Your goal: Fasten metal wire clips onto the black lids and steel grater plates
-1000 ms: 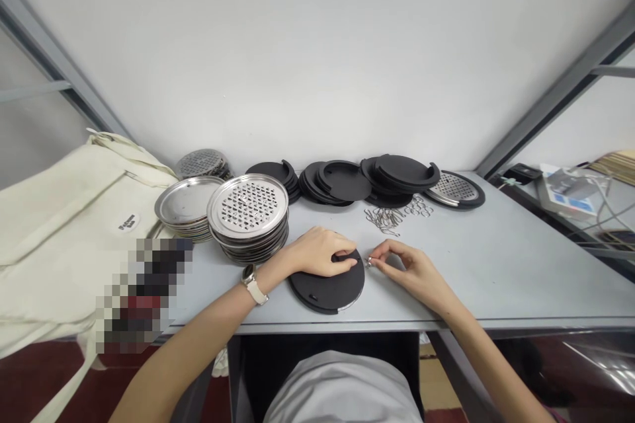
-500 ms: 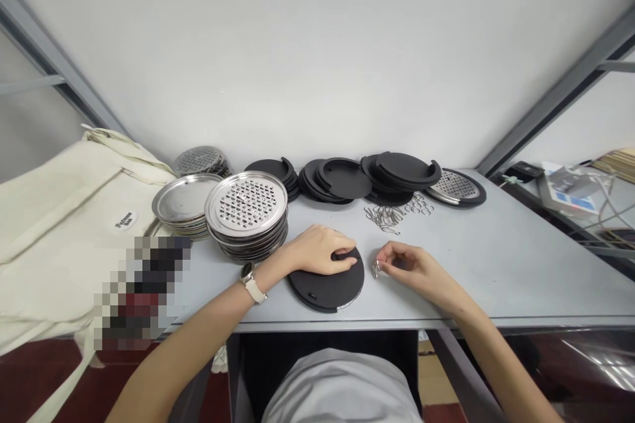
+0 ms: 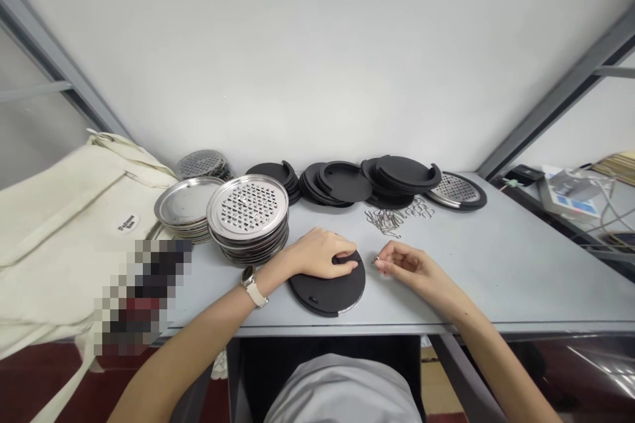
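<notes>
In the head view, the black disc (image 3: 327, 294) lies flat on the counter (image 3: 491, 277), near the front edge and between the forearms, probably so that both hands can reach it easily. The left hand (image 3: 320, 254) rests across its far left part, which likely steadies it; thumb and forefinger stand apart, but I cannot tell whether the hidden fingers grip the rim. The right hand (image 3: 405, 266) pinches a small metal piece (image 3: 376, 260) between thumb and fingertips, just right of the disc and apart from it; so fine a hold suits so small a part.

Loose metal hooks (image 3: 383, 221) and rings (image 3: 419, 208) lie farther off, seemingly within the right hand's reach. The grater plates (image 3: 248, 208) are stacked to the left, perhaps to save room.

Both forearms angle inward from the near side, the right wrist slightly bent, the hands well apart from each other.
</notes>
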Available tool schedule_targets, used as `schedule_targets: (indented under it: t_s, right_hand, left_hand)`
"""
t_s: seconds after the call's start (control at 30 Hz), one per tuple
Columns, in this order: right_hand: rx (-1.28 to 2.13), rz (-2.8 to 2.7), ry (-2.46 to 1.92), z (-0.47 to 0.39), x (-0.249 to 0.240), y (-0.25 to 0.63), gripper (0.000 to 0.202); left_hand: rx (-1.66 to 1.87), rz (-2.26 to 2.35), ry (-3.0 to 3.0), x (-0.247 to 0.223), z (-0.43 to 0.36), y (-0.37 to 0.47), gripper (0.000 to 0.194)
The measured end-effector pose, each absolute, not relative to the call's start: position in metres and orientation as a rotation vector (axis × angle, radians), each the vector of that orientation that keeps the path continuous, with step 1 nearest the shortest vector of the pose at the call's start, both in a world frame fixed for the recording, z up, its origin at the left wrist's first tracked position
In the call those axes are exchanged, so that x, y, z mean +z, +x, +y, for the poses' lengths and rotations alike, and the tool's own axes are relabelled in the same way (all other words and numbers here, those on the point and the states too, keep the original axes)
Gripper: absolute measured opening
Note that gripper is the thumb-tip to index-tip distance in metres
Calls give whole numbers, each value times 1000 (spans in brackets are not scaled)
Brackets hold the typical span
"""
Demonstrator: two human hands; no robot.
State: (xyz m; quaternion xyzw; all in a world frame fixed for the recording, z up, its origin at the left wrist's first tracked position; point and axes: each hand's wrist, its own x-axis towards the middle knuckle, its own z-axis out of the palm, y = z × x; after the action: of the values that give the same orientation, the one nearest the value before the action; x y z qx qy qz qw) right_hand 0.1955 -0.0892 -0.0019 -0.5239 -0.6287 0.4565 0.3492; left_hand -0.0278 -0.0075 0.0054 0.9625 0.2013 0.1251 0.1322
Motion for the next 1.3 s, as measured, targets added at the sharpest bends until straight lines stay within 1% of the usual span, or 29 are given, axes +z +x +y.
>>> schedule_targets:
  t_s: [0.17,0.53,0.67,0.87,1.3]
  right_hand:
    - [966,-1720,-1318,-89,-3,193,26]
    - [928,-1637,-1290,-86,-9,192,24]
    - [1013,-1594,-1285,-87,-7,189,22]
    - [1189,-1571,-1264,-79,-15,180,25]
    - [1134,-1501,-1224,-65,-35,169,28]
  left_hand:
    - [355,590,2784,6,-8,-28,28]
    - [390,574,2800,7,-8,-28,28]
    - [380,568,2799,7,-8,-28,27]
    - [385,571,2799,5,-8,-28,27]
    - [403,595,2828,0,-7,-28,29]
